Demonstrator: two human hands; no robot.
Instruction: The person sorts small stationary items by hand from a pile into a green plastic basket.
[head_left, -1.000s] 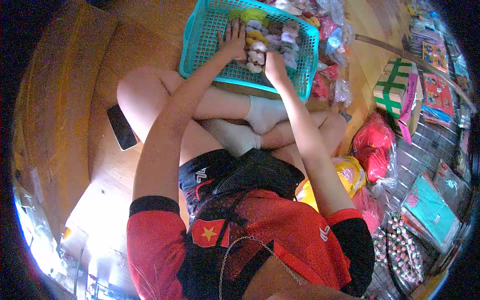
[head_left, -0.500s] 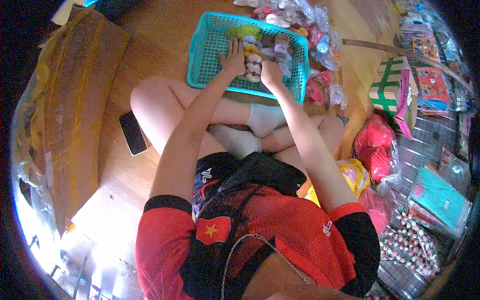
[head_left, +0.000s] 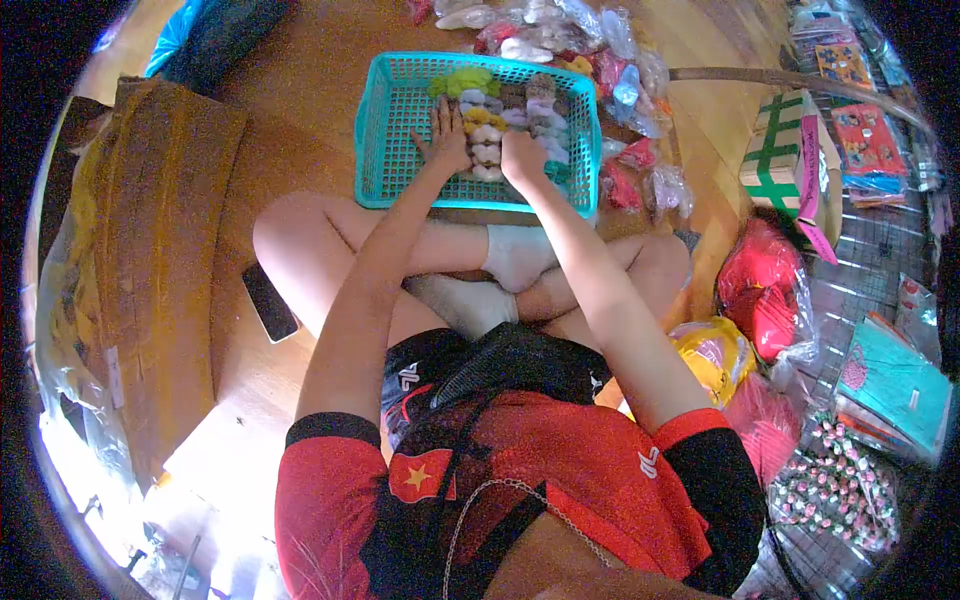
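Note:
A turquoise plastic basket (head_left: 362, 150) lies in front of my crossed legs. Inside are rows of soft, fluffy rings that look like hair scrunchies: green ones (head_left: 465, 82) at the back, mustard ones (head_left: 484, 117), white ones (head_left: 487, 155), and grey-purple ones (head_left: 545, 105) on the right. My left hand (head_left: 445, 145) rests along the left side of the middle row, its fingers spread. On that row's other side, my right hand (head_left: 523, 160) is closed, with its fingers curled in beside the white rings. What it pinches, if anything, is hidden.
Bagged small goods (head_left: 625, 90) lie behind and right of the basket. A taped carton (head_left: 775, 150), red bags (head_left: 765, 290) and a yellow bag (head_left: 715, 355) sit to my right. On the left are a phone (head_left: 270, 303) and a large brown cardboard piece (head_left: 165, 260).
The whole view has shifted, so the basket appears slightly lower and further left. Both hands stay at the middle row, with only slight finger movement.

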